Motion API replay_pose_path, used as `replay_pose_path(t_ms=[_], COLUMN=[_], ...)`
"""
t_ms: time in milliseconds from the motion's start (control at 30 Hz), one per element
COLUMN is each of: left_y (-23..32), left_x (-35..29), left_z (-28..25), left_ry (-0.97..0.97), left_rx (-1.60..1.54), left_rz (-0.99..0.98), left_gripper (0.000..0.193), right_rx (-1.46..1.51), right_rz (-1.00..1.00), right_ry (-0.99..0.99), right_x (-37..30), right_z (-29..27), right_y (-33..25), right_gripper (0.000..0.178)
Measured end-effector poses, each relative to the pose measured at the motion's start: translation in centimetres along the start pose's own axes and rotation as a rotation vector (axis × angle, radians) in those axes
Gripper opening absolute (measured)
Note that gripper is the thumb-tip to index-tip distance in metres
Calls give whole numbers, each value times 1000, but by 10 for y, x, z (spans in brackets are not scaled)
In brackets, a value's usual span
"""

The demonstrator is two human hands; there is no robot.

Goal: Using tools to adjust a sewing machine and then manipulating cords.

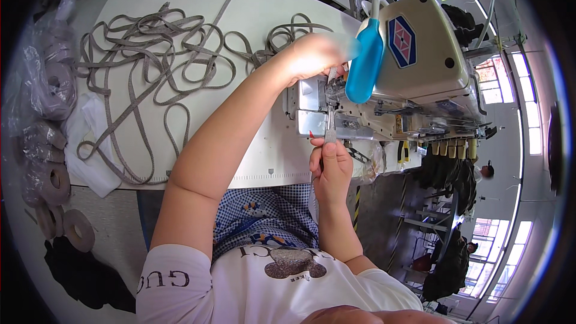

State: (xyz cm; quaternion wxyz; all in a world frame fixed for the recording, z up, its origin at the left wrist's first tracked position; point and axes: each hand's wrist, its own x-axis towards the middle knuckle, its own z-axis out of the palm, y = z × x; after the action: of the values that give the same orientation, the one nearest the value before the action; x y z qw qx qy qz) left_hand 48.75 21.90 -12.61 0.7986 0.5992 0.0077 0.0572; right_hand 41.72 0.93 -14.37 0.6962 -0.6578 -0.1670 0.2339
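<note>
A flat grey woven strap runs at the front of a beige sewing machine. My right hand pinches it between thumb and fingers, just in front of the metal plate. Beyond the needle area, my left hand reaches across from the left, its fingertips closed around another stretch of grey strap. Glare and blur cover part of that hand. A narrow shiny metal piece lies in line with the strap by my right fingertips; its kind is unclear.
A long tangle of grey strap spreads over the white table. A blue paddle-shaped piece hangs before the machine. Rolls in clear plastic line the left side. Yellow-handled snips are at the right.
</note>
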Motion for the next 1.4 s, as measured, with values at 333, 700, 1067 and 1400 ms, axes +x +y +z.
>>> replay_pose_path(t_ms=[333, 700, 1067, 1400], left_y=[-8, -13, -8, 21], left_x=[7, 10, 6, -16], left_z=[-1, -1, 0, -8], left_ry=[10, 66, 59, -13], left_rx=[-12, 33, 9, -146], left_rz=[42, 43, 37, -125], left_gripper=[16, 16, 17, 42], right_rx=[8, -11, -8, -25], right_rz=[-9, -26, -35, -39], right_ry=[4, 7, 9, 14], right_x=[1, 0, 1, 0], right_z=[2, 1, 0, 0], right_y=[1, 3, 5, 3], right_gripper=[30, 28, 28, 29])
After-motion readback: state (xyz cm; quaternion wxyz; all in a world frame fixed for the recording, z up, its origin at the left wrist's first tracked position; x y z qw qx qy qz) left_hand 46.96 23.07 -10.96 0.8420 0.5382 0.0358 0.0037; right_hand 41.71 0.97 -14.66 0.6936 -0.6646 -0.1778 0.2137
